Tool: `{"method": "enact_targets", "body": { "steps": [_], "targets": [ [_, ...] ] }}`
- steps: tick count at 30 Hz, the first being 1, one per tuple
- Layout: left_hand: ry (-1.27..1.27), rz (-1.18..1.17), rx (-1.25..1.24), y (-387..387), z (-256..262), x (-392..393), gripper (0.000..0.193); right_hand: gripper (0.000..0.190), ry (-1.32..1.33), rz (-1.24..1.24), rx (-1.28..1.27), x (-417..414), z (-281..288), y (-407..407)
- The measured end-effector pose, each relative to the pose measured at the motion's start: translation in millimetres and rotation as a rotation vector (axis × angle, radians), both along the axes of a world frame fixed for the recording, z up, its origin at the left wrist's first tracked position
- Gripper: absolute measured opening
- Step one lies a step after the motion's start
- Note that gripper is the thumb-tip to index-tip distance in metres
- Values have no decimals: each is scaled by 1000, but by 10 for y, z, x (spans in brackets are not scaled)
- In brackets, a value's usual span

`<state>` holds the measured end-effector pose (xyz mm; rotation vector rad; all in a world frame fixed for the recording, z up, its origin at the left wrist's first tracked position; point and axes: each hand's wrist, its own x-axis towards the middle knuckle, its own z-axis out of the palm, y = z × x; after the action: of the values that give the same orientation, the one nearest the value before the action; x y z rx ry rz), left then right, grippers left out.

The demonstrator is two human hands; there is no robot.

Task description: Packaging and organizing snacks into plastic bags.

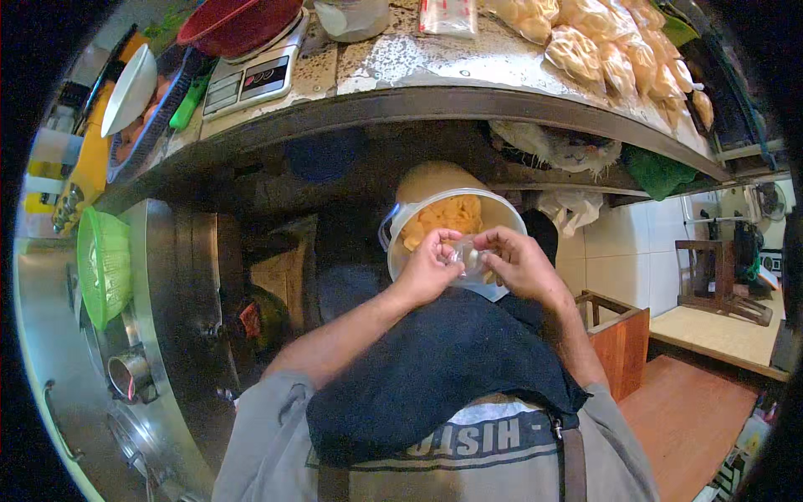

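Note:
Both hands meet over a translucent plastic bucket (495,204) tilted between my knees. Orange-yellow food pieces (448,216) fill its inside; what they are exactly I cannot tell. A small clear plastic bag (467,251) is pinched between my left hand (430,267) and my right hand (517,260), above the bucket's mouth. The lower part of the bucket's rim is hidden behind my hands and the black apron (433,370) on my lap.
On the counter (401,69) ahead lie filled clear bags (577,56), a stack of plastic bags (448,17), a kitchen scale (254,78) and a dark red bowl (241,25). A green basket (103,267) stands left, a wooden stool (615,339) right.

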<state>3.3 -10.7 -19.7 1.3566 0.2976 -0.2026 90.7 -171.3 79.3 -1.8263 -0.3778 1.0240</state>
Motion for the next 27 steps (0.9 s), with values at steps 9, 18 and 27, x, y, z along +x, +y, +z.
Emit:
{"method": "enact_targets", "body": {
  "steps": [9, 18, 27],
  "targets": [
    [175, 91, -447, 55, 86, -27, 48, 20, -132, -232, 219, 12, -82, 174],
    [111, 96, -484, 72, 103, -48, 49, 22, -112, -204, 278, 93, -181, 255],
    [104, 95, -494, 61, 108, -44, 48, 36, -102, -341, 365, 75, -204, 473]
  ]
}}
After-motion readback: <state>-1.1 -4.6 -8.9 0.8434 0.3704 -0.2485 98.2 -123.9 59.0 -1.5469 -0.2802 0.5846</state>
